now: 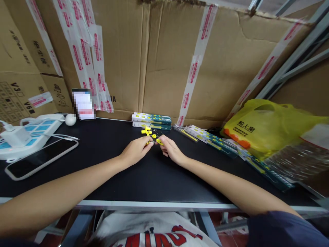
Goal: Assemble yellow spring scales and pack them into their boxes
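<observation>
Over the middle of the black table [154,181], my left hand [137,150] is closed, its thumb and fingers pinching a small yellow piece with thin metal. Just to its right, my right hand [171,148] is also closed, on a yellow piece [159,141] that shows at its fingertips. The two hands' fingertips nearly meet. Behind them lie several small yellow parts [146,130] with thin dark wire hooks. Exact shapes at the fingertips are too small to tell.
Flat printed boxes [151,119] lie behind the hands, more boxes [213,139] at the right beside a yellow bag [267,123]. At the left are a power strip [48,125], a phone [41,157] and a propped phone [84,104]. Cardboard [164,68] stands behind.
</observation>
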`<state>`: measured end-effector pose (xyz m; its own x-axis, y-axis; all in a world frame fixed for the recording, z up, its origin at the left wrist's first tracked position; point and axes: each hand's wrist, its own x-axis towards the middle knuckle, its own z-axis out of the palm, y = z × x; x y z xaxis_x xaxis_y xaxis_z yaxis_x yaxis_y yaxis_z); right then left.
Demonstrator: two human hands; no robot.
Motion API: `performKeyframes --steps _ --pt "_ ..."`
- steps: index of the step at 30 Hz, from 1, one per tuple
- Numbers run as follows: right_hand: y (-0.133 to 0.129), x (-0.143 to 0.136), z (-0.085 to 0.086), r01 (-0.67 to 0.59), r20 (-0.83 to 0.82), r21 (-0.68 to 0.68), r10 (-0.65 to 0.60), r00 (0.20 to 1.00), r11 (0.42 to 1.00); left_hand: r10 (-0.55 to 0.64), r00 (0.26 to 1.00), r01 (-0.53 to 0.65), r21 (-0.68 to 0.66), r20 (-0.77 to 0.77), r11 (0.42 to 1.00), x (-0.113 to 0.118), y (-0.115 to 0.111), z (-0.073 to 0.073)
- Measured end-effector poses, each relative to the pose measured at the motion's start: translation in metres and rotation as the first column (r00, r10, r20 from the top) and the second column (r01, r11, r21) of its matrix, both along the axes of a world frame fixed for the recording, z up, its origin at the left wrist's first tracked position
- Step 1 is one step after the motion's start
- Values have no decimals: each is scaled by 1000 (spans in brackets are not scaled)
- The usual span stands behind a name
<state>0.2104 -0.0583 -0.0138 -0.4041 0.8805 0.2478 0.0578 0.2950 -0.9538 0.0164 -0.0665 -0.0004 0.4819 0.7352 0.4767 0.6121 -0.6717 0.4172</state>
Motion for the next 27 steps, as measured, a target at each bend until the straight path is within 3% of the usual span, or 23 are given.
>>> performKeyframes --steps 5,10,17,27 --pt "1 -1 -1 -17 1 -21 17 1000 1000 39 998 -40 25 49 999 0 0 -1" --pt "1 0 -1 -63 41 105 59 997 992 52 998 -52 16 42 999 0 1 -3" --pt "-1 -1 2 -102 94 150 89 992 983 43 999 -43 22 31 999 -1 0 -1" --pt "1 0 2 -109 82 121 100 992 987 84 996 -84 46 -16 995 0 -3 1"
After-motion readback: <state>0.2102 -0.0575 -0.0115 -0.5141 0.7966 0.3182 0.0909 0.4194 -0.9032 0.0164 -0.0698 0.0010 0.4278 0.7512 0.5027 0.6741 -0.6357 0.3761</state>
